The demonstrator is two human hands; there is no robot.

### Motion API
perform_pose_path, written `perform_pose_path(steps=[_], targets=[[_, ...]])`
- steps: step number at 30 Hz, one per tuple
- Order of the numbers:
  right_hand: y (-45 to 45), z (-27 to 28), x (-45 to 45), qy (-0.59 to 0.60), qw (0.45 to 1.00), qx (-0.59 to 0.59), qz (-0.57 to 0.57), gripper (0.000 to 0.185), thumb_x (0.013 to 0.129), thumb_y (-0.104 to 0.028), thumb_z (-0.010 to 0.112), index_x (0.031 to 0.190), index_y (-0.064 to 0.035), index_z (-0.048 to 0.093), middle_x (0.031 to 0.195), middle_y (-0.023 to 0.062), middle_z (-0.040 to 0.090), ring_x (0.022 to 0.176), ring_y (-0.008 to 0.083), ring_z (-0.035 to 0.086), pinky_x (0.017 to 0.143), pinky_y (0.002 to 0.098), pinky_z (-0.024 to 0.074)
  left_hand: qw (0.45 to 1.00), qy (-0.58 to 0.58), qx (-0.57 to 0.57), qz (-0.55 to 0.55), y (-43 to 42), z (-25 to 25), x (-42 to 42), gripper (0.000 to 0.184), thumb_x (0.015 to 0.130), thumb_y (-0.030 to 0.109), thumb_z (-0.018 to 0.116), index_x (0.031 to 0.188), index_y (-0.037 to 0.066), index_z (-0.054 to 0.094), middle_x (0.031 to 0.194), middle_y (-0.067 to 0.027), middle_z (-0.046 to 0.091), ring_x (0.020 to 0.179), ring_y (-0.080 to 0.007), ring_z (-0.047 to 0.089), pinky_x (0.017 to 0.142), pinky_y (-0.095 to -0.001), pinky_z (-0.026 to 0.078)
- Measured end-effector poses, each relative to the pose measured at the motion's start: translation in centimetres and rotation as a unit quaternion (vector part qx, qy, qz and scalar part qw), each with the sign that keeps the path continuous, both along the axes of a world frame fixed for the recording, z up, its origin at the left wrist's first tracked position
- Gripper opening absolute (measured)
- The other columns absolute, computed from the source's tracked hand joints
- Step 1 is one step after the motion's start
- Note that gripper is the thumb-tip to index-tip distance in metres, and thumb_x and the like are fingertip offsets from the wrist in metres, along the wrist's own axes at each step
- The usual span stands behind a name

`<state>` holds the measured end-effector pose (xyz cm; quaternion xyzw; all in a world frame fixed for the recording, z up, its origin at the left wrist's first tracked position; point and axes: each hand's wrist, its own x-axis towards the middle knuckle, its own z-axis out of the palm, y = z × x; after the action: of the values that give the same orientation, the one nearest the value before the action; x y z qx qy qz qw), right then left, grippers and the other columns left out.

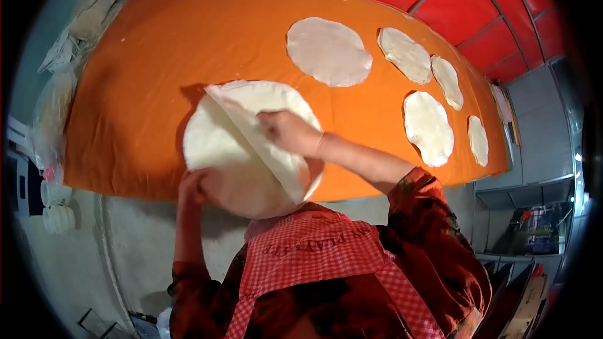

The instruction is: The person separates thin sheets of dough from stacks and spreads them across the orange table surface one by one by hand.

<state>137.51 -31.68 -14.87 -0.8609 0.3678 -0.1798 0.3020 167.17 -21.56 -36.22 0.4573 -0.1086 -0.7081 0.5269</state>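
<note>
A large pale round (220, 135), apparently a wide sheet of dough, tilts at the table's near edge and partly overhangs it. A straight flap edge crosses it diagonally, and light glows through its lower part. My left hand (200, 185) grips the round's lower left rim; some fingers are hidden behind it. Over the upper right part, my right hand (289, 132) is closed with curled fingers, slightly blurred. It is against or just above the surface; whether it pinches the sheet I cannot tell.
An orange cloth (163, 31) covers the big table. Thin flat dough rounds lie on it: a wide one (330, 51) at the back, several smaller ones, including one (429, 129), to the right. Plastic bags (56, 100) line the left edge. White tubs (58, 218) stand below left.
</note>
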Motion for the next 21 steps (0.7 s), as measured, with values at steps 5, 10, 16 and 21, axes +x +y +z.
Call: perform_pose_path(steps=[5,10,16,21], targets=[[-6.2,3.5,-10.9,-0.247,0.924,0.206,-0.208,0.018,0.081,-0.001,0.058,0.096,0.001,0.066,0.083,0.0016,0.064,0.073,0.011,0.057,0.063,0.0279,0.0481,0.999,-0.035,0.012,0.04,2.8,2.6,3.9,0.039,0.086,0.015,0.057,0.122,0.001,0.055,0.115,-0.013,0.063,0.103,-0.0264,0.062,0.089,-0.0399,0.051],[-3.8,1.6,-29.9,-0.254,0.842,0.23,-0.416,0.021,0.083,-0.011,0.061,0.1,0.0008,0.065,0.086,0.0036,0.066,0.078,0.0163,0.062,0.07,0.0319,0.0499,0.997,0.045,0.054,-0.04,5.8,3.2,4.5,0.046,0.085,0.025,0.061,0.125,0.004,0.053,0.121,-0.0109,0.061,0.108,-0.0283,0.059,0.091,-0.0411,0.048],[0.9,-12.6,-45.6,0.159,0.798,-0.154,-0.561,0.029,0.075,-0.014,0.071,0.099,-0.0012,0.062,0.087,0.009,0.065,0.081,0.0208,0.063,0.071,0.036,0.0518,0.977,-0.111,-0.164,-0.078,8.5,0.3,1.5,0.067,0.083,0.037,0.064,0.136,0.003,0.041,0.139,-0.012,0.047,0.118,-0.0307,0.052,0.096,-0.0453,0.045],[3.8,-12.6,-30.9,-0.137,0.893,-0.047,-0.425,0.015,0.082,0.003,0.058,0.097,0.0011,0.063,0.093,0.011,0.065,0.08,0.0205,0.065,0.071,0.0309,0.0535,0.996,0.04,-0.076,-0.006,7.7,6.5,-2.6,0.051,0.088,0.029,0.054,0.131,0.003,0.048,0.133,-0.0113,0.051,0.123,-0.0277,0.048,0.103,-0.041,0.039]])
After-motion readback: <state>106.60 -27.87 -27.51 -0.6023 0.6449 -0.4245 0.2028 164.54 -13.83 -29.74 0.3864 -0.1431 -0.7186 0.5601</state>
